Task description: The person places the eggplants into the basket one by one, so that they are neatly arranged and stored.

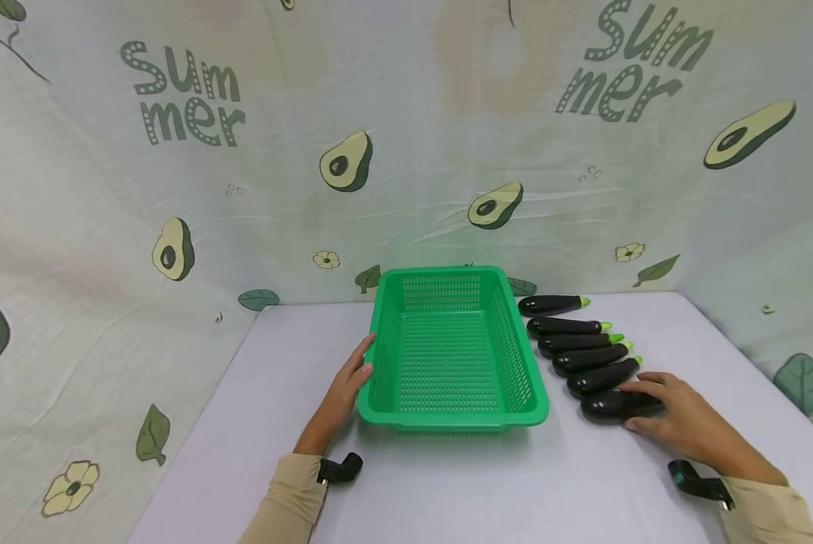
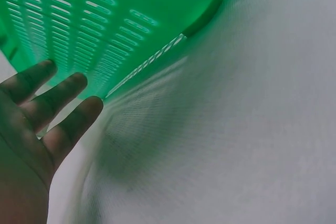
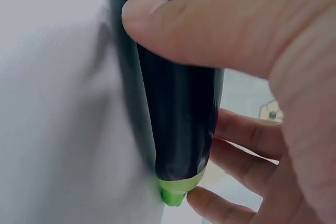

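A green plastic basket (image 1: pixel 450 421) stands on the white table, its inside bare. My left hand (image 1: pixel 341 389) is at the basket's left side, fingertips right at the rim. Seen from the left wrist, the fingers (image 2: pixel 55 100) are spread and nearly straight beside the slotted green wall (image 2: pixel 100 30). With thumb and fingers on either side, my right hand (image 1: pixel 681 415) grips the nearest dark eggplant (image 1: pixel 610 406). The right wrist view shows the thumb (image 3: pixel 184 30) across this eggplant (image 3: pixel 181 114), whose green stem end points down there; other fingers lie along its far side.
Several more eggplants (image 1: pixel 590 361) lie in a row right of the basket, green ends pointing right. Behind the table (image 1: pixel 447 491) hangs a pale cloth (image 1: pixel 406 98) printed with avocados and leaves; it also covers both sides.
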A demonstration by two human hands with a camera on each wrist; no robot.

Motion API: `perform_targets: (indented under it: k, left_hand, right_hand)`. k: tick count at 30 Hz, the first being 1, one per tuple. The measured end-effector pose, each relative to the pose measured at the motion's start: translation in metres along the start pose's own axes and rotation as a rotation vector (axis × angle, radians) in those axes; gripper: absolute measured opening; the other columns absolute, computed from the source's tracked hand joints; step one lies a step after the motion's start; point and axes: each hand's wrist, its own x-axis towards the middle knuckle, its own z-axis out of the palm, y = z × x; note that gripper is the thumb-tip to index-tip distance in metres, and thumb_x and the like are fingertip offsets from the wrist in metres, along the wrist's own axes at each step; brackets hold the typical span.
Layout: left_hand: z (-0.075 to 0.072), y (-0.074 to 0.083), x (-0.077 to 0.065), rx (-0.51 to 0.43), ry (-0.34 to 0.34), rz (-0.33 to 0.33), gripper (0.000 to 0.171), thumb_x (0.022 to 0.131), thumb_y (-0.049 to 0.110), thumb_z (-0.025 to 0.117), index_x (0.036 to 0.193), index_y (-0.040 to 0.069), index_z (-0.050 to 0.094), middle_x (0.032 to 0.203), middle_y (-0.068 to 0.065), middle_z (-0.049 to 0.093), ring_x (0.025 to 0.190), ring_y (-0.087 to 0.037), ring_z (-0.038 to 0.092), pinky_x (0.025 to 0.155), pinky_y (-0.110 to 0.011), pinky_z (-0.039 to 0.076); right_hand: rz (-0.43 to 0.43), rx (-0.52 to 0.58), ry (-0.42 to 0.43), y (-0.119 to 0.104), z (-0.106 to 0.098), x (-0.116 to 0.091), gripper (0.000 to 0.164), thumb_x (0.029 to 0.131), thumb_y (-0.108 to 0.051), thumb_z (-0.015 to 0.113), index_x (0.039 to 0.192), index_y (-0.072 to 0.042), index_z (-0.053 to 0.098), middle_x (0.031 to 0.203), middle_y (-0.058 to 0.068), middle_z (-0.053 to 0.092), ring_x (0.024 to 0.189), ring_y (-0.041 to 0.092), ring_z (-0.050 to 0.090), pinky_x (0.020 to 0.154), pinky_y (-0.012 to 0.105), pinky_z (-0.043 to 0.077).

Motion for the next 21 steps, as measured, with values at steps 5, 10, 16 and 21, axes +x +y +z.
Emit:
perform_targets:
  k: [5,10,16,21]
  left_hand:
    - [-0.0007,-0.0002,0.0018,-0.011,0.006,0.003,0.056,0.107,0.035,0.040,0.161,0.026,0.026,0.165,-0.003,0.020,0.150,-0.026,0.015,0.116,-0.058,0.013]
    - [-0.0010,-0.0012,0.0016,-0.009,0.000,-0.014,0.055,0.108,0.035,0.039,0.160,0.029,0.025,0.165,-0.001,0.019,0.150,-0.024,0.015,0.116,-0.058,0.013]
    - [0.0010,-0.0034,0.0015,-0.034,-0.002,0.013,0.055,0.108,0.030,0.038,0.161,0.022,0.025,0.165,-0.006,0.018,0.151,-0.028,0.013,0.116,-0.060,0.010]
    - [0.0038,-0.0033,-0.0012,-0.050,-0.017,0.023,0.055,0.108,0.029,0.034,0.161,0.020,0.022,0.166,-0.009,0.015,0.150,-0.030,0.012,0.115,-0.061,0.010]
  right_hand:
    - [0.040,0.031,-0.037,-0.0025,-0.0049,0.0028,0.054,0.069,-0.020,0.091,0.117,-0.005,0.071,0.125,0.032,0.054,0.114,0.055,0.049,0.088,0.069,0.039]
    - [-0.008,0.055,0.016,-0.0020,-0.0050,0.0008,0.054,0.068,-0.021,0.092,0.116,-0.008,0.071,0.119,0.024,0.063,0.111,0.048,0.056,0.086,0.062,0.042]
    - [0.043,0.099,-0.024,-0.0033,-0.0078,-0.0029,0.055,0.075,-0.031,0.088,0.121,-0.008,0.069,0.123,0.023,0.065,0.115,0.048,0.055,0.087,0.063,0.042]
    - [0.101,0.125,-0.071,-0.0061,-0.0114,-0.0049,0.058,0.080,-0.038,0.084,0.126,-0.007,0.067,0.128,0.027,0.062,0.119,0.050,0.052,0.087,0.065,0.042]
